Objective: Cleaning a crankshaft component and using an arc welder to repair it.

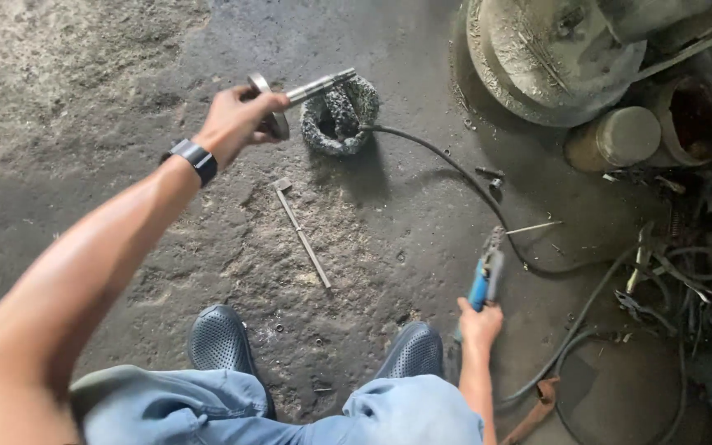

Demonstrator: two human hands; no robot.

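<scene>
knees [290, 412] below hands [236, 119] with metal shaft [315, 86]

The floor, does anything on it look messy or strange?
Yes. Tangled black cables and loose metal bits lie in a heap at the right, and a thin metal rod lies alone on the stained concrete floor, by the dark perforated shoes.

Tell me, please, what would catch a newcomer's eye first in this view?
The left hand, stretched far out over the stained concrete floor, grips a metal shaft with a round flange. Lower right, the right hand holds blue-handled pliers near a black cable. Just beyond the shaft lies a rough, dark ring.
</scene>
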